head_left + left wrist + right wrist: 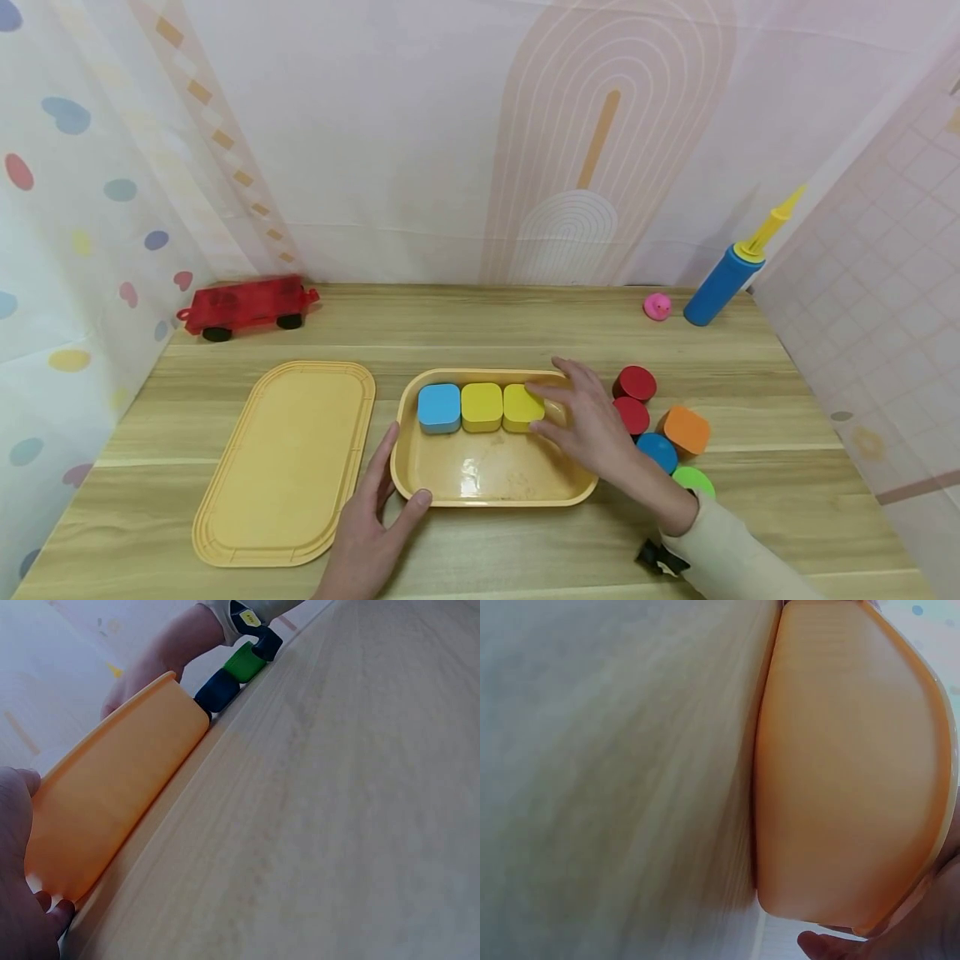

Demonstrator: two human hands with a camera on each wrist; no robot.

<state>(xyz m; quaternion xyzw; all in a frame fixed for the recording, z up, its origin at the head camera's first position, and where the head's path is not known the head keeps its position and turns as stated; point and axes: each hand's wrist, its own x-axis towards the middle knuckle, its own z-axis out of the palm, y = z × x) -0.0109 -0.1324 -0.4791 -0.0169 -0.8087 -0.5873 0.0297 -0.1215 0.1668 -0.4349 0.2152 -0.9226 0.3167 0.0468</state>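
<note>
A yellow plastic box (pixel 495 503) stands on the wooden table. Along its far side, a blue rounded-square block (pixel 438 408) sits left of two yellow blocks: the middle yellow block (pixel 482 407) and the right-hand yellow block (pixel 519 410). My right hand (pixel 592 425) reaches over the box's right end and holds the right-hand yellow block between thumb and index finger. With thumb and fingers, my left hand (pixel 371 517) grips the near left corner of the box. In the left wrist view, that hand (pixel 22 862) touches the outer wall.
Left of the box lies a flat yellow lid (pixel 281 462). To the right are two red round blocks (pixel 636 383), an orange block (pixel 686 431), a blue round block (pixel 657 452) and a green one (pixel 693 480). Behind stand a red toy wagon (pixel 247 305), pink duck (pixel 657 307) and blue pump (pixel 722 287).
</note>
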